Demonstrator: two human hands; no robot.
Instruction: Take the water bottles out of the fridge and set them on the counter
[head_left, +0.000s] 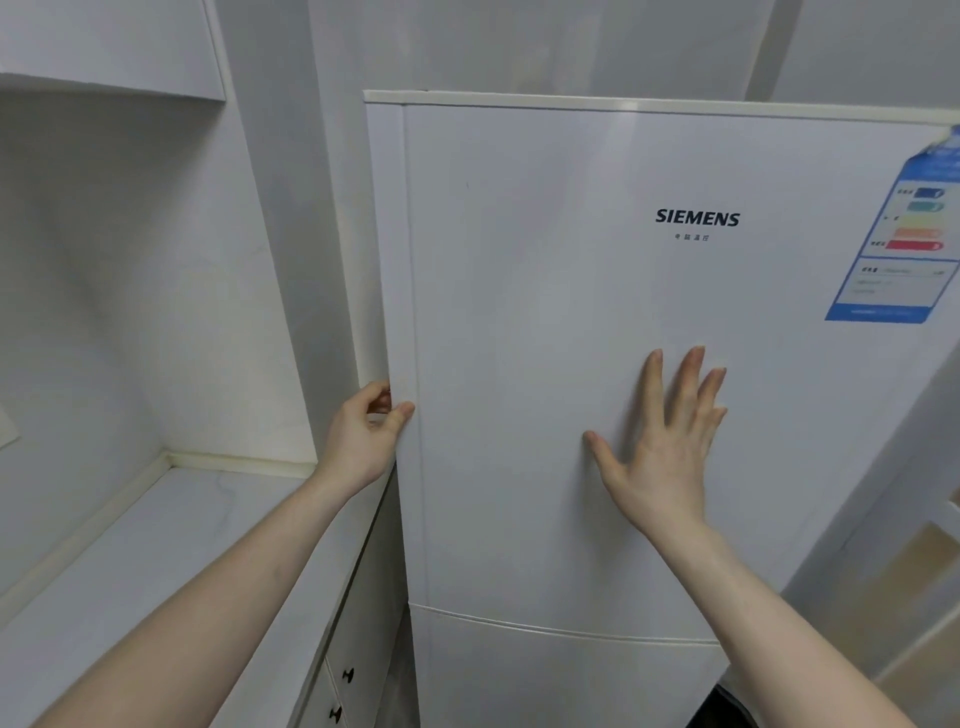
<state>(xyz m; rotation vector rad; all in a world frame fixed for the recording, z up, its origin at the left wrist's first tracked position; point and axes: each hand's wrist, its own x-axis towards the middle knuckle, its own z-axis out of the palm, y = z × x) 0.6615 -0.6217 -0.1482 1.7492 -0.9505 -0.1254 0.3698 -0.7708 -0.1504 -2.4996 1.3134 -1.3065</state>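
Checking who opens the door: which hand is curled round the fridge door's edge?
The left hand, gripping the upper fridge door edge; the right hand lies flat.

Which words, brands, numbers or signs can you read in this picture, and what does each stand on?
"SIEMENS": dark letters on the white upper fridge door.
Small characters under that brand name: too small to read.
Blue-bordered energy label with coloured bars at the door's right edge: its text is blurred, unreadable.
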